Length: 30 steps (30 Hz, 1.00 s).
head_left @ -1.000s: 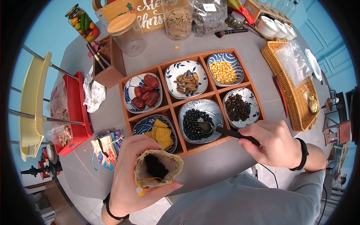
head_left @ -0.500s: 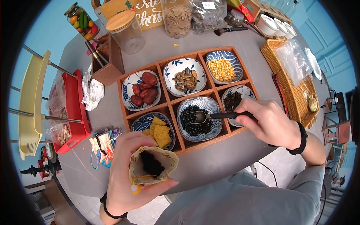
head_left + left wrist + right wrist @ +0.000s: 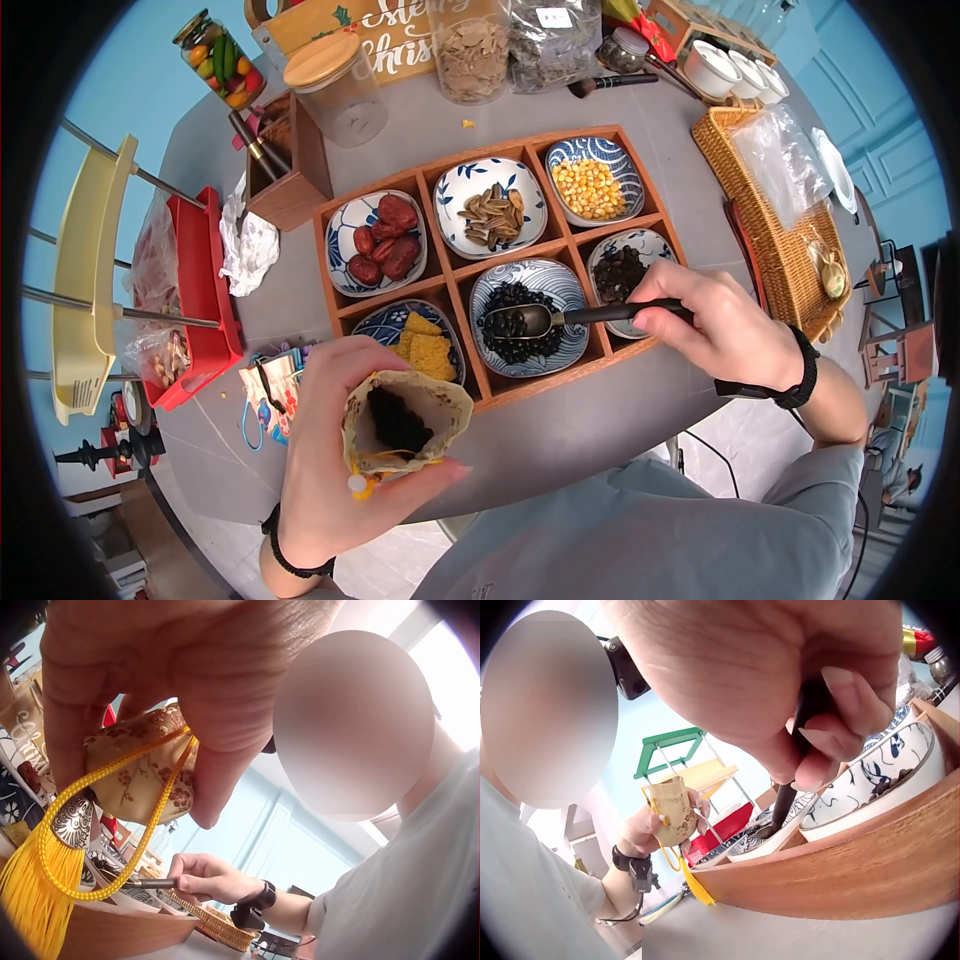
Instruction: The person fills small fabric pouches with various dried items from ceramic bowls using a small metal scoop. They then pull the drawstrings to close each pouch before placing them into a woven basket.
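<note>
My left hand (image 3: 325, 470) holds a cream pouch (image 3: 139, 784) with brown blossoms, its mouth facing up and dark contents inside. From it hang a yellow cord (image 3: 154, 825) and tassel (image 3: 34, 889), clearest in the left wrist view. My right hand (image 3: 725, 330) grips the black handle of a metal scoop (image 3: 535, 321). The scoop's head lies among black beans (image 3: 520, 352) in a blue-and-white bowl (image 3: 568, 350), with beans in it. This bowl sits in the front middle compartment of a wooden divided tray (image 3: 490, 400).
Other bowls in the tray hold red dates (image 3: 400, 258), striped seeds (image 3: 492, 215), corn kernels (image 3: 590, 190), yellow pieces (image 3: 432, 355) and dark brown beans (image 3: 618, 270). A wicker basket (image 3: 800, 270) stands right, a red bin (image 3: 215, 300) left. Lidded jar (image 3: 345, 105) and wooden box (image 3: 300, 170) stand behind.
The right hand and scoop have shifted up and left from a second ago, and the scoop now carries beans, its handle closer to level. The left hand with the pouch moved slightly left.
</note>
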{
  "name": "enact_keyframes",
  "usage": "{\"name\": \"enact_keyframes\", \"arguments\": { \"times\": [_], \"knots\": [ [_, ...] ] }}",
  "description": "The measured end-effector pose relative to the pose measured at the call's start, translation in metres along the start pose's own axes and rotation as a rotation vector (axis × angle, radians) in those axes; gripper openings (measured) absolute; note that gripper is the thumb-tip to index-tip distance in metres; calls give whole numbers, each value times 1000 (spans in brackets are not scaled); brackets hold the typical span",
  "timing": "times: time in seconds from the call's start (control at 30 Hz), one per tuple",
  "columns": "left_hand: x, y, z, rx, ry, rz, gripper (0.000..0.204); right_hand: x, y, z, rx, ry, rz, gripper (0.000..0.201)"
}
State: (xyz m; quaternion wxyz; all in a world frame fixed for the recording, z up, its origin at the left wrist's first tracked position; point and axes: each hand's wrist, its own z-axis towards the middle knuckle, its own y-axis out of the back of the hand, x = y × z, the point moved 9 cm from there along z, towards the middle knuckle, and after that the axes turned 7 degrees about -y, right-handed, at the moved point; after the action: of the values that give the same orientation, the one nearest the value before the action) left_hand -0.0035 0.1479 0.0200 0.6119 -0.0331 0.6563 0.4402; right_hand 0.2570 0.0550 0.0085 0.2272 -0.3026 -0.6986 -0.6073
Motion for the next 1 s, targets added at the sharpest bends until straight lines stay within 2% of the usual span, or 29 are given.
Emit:
{"name": "enact_keyframes", "arguments": {
  "times": [0.13,0.3,0.33,0.43,0.57,0.77,0.83,0.9,0.93,1.0],
  "knots": [
    [-4,-1,6,12,-4,47,76,-6,10,-6,-26,-61,41,11],
    [-7,-7,11,48,-103,110,85,-1,36,-16,-57,-139,9,13],
    [-8,-8,12,46,-108,112,85,7,44,-18,-119,-77,-20,10],
    [-11,-11,16,47,-96,83,75,28,56,-26,-151,-11,-51,9],
    [-12,-19,16,64,-80,54,76,69,61,-33,-100,113,-102,10],
    [-18,-30,18,91,-147,-9,78,132,36,-51,-266,603,-485,26],
    [-17,-33,17,79,-153,-90,75,147,33,-62,-338,700,-571,28],
    [-16,-32,15,63,-179,-64,76,153,37,-67,-399,727,-575,31],
    [-15,-32,14,55,-191,-52,76,149,40,-69,-472,684,-526,31],
    [-13,-30,11,19,-207,-14,79,139,50,-67,-459,621,-511,30]
  ]
}}
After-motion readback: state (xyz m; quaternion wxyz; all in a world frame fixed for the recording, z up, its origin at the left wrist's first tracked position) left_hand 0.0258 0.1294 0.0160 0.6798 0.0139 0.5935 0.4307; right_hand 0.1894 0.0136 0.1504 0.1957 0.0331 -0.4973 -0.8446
